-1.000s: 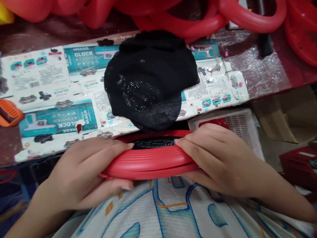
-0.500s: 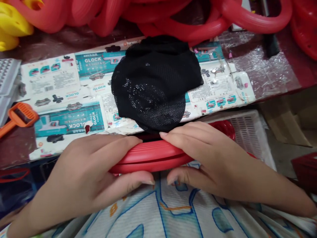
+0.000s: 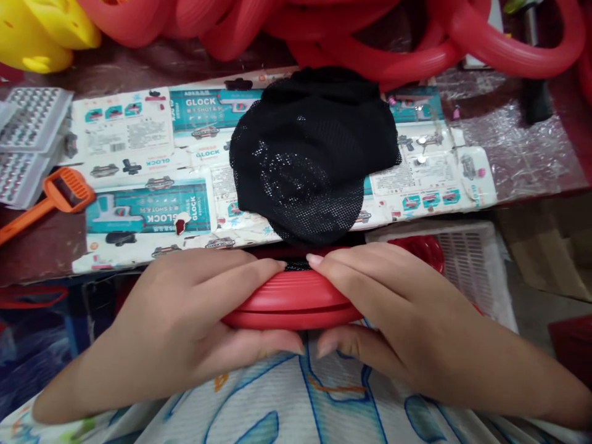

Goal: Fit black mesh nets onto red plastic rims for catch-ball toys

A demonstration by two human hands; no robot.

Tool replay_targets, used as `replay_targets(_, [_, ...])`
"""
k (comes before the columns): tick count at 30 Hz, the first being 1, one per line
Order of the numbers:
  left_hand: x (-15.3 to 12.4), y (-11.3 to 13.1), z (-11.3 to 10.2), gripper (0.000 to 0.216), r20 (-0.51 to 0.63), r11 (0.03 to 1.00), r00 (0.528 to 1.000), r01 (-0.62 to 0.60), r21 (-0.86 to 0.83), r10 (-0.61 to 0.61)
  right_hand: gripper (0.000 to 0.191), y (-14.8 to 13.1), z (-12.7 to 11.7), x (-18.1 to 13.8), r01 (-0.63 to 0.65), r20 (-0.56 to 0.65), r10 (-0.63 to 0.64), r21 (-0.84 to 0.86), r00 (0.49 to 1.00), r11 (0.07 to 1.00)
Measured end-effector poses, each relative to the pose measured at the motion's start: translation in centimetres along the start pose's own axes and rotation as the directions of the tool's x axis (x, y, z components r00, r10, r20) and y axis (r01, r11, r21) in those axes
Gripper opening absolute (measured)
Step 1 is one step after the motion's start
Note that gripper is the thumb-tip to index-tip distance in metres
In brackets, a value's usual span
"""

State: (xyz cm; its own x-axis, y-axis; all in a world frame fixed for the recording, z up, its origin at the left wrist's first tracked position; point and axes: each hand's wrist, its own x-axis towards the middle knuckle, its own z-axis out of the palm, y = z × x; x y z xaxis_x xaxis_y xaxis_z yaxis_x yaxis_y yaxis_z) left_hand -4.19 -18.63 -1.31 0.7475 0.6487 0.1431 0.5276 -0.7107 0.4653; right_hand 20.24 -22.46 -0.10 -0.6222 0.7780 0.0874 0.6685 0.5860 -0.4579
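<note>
A curved red plastic ring (image 3: pixel 296 295), with a groove along its near side, is held at the table's front edge, close to my body. My left hand (image 3: pixel 194 314) wraps its left part, fingers over the top and thumb below. From the right, my right hand (image 3: pixel 393 308) grips it the same way, the fingertips of both hands nearly meeting. Black mesh cloth (image 3: pixel 309 154) lies rumpled over the printed cardboard (image 3: pixel 148 203) just beyond the ring. Some black mesh also shows behind the ring's upper edge, between my fingertips. Much of the ring is hidden under my hands.
Several red plastic rings (image 3: pixel 407 65) are heaped along the back. Yellow plastic pieces (image 3: pixel 50 31) sit far left, above trays of small metal parts (image 3: pixel 34 120). An orange tool (image 3: pixel 69 190) lies nearby. A white basket (image 3: pixel 472 259) stands below the table's edge, right.
The view has shifted, so the table's things appear further right. My hands have come slightly closer together on the red ring, keeping their grip. The mesh cloth lies unchanged on the cardboard.
</note>
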Motion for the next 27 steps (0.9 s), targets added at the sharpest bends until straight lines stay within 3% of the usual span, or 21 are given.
replay_targets(7, [-0.8, 0.3, 0.5, 0.050, 0.007, 0.999, 1.000, -0.013, 0.032, 0.013, 0.046, -0.4, -0.3, 0.0, 0.034, 0.023, -0.035, 0.011, 0.999, 0.999])
replay_targets(13, [-1.0, 0.8, 0.6, 0.042, 0.008, 0.998, 0.999, -0.053, 0.018, 0.053, 0.042, -0.4, -0.2, -0.4, 0.022, 0.041, -0.023, 0.028, 0.999, 0.999])
replay_targets(20, [-1.4, 0.9, 0.7, 0.046, -0.008, 0.997, 0.998, -0.069, 0.032, 0.070, 0.043, -0.2, 0.9, -0.8, 0.063, -0.018, -0.062, 0.036, 0.998, 0.997])
replay_targets(27, [-1.5, -0.1, 0.3, 0.048, -0.068, 0.992, 0.991, -0.111, 0.062, 0.115, 0.052, 0.1, 0.6, -0.9, 0.048, 0.028, -0.050, 0.064, 0.998, 0.997])
